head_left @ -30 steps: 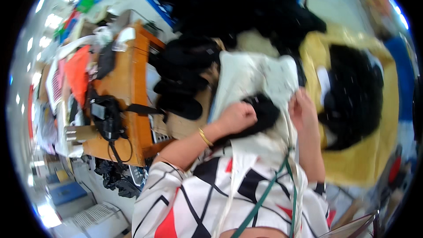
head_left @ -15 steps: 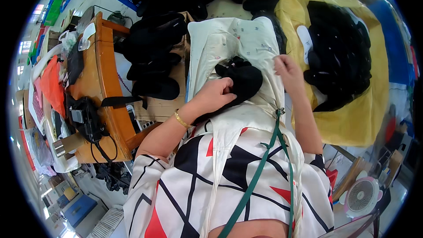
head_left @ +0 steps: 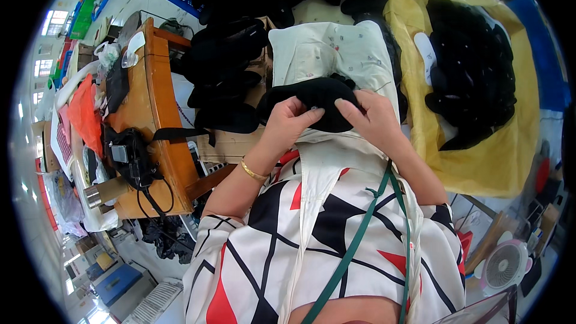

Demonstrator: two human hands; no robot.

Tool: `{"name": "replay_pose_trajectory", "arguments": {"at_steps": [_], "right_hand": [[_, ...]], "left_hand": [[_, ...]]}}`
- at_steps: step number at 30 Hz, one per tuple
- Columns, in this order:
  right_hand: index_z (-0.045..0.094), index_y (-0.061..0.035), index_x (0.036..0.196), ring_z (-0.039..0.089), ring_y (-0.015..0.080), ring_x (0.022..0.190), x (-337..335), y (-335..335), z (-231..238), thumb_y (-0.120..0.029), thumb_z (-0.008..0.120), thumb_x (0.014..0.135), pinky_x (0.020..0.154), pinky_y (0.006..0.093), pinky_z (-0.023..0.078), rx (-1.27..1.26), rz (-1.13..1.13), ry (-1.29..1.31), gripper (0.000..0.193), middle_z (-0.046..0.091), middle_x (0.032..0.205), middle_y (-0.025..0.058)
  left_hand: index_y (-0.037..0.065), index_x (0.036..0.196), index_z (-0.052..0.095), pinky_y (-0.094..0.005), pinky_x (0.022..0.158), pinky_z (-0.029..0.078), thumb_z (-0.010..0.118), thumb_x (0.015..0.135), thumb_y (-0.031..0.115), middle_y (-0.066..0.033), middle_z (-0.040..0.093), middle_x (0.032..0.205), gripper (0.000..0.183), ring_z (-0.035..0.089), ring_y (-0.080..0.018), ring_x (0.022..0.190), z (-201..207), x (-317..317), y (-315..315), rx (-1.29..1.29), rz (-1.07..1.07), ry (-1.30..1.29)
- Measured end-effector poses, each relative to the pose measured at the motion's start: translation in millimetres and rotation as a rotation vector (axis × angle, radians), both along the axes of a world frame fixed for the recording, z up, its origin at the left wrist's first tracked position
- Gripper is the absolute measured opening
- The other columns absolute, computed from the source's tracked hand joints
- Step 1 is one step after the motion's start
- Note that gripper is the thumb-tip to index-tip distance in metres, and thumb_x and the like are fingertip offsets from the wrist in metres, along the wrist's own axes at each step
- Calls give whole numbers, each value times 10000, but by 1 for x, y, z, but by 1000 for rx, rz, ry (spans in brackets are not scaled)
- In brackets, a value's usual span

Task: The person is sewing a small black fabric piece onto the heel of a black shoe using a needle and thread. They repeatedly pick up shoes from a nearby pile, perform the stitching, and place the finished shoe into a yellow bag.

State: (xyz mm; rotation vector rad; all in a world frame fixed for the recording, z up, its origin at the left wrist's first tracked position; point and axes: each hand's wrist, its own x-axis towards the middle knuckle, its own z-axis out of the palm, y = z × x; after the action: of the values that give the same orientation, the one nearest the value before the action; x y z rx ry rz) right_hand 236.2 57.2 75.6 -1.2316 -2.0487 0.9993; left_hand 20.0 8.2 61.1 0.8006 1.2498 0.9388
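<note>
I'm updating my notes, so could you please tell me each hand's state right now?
Left hand: closed, holding the black fabric item, thumb on top.
Right hand: closed, holding the same item's right side.

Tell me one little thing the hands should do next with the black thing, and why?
Maybe slide the thumbs gently apart across the black piece to feel for bumps. The left hand and right hand already hold it from either side, thumbs toward each other on the near face, above the pale cloth.
</note>
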Motion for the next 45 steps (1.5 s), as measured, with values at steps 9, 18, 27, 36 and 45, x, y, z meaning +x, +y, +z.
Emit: {"name": "replay_pose_trajectory", "arguments": {"at_steps": [9,18,27,36,45], "right_hand": [[597,21,721,421,79,630,16,1,-23,-387,626,969,552,287,372,-616,-124,272,478,478,626,-18],[680,-18,1029,627,152,761,114,45,-26,-309,621,985,671,284,503,-467,-772,1047,301,683,906,59],[661,24,1062,620,120,768,143,30,-90,-234,582,1020,768,283,555,-575,-729,1112,273,638,862,38],[649,7,1021,584,85,741,70,26,-75,-155,567,1020,725,233,495,-526,-333,623,181,613,802,5],[665,-13,959,565,70,698,12,35,-50,-333,645,987,656,235,501,-849,-115,595,323,617,799,-10]], "left_hand": [[-7,1032,681,-235,783,496,707,894,23,-5,674,945,144,602,-81,857,2,0,4,40,-167,-133],[19,1042,702,-234,742,497,643,936,46,-42,682,966,124,613,-104,806,10,3,46,561,-24,388],[39,916,691,-453,773,499,667,866,222,-132,645,872,191,610,-341,906,-40,21,80,512,-429,1042],[26,919,688,-277,763,498,689,880,129,-14,656,857,110,594,-116,842,-55,-2,91,8,-302,318],[10,962,591,-284,788,507,693,843,62,-63,654,952,165,620,-161,860,-3,3,64,534,-395,606]]}}
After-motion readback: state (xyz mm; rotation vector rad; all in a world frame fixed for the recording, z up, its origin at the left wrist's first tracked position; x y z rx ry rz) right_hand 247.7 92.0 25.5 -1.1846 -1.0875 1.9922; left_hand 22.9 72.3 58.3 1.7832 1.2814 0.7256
